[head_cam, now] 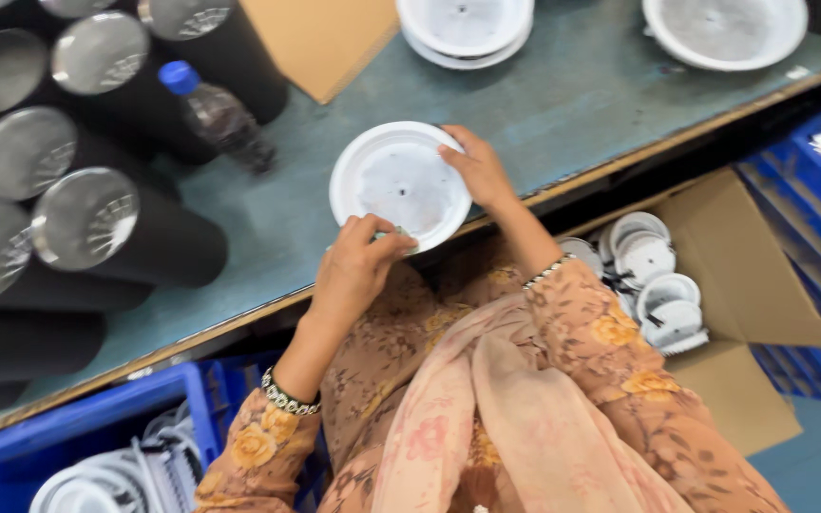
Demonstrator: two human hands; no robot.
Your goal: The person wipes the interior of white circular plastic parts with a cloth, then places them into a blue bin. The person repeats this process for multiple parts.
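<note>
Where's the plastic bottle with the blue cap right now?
The clear plastic bottle with the blue cap lies on the grey-green worktable, upper left in the head view, beside the black cylinders, left of the round white disc.

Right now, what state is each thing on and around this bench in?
White round fixture: flat at the bench edge, held on both sides.
Left hand: pinching its near rim.
Right hand: gripping its far rim.
Plastic bottle: capped, lying on its side.
Black cylinders: lying stacked.
Cardboard box: open, holding white fixtures.

A disc (399, 180) lies at the bench (572, 104) edge, cylinders (87, 218) and bottle (220, 116) to its left, carton (734, 256) below right.
</note>
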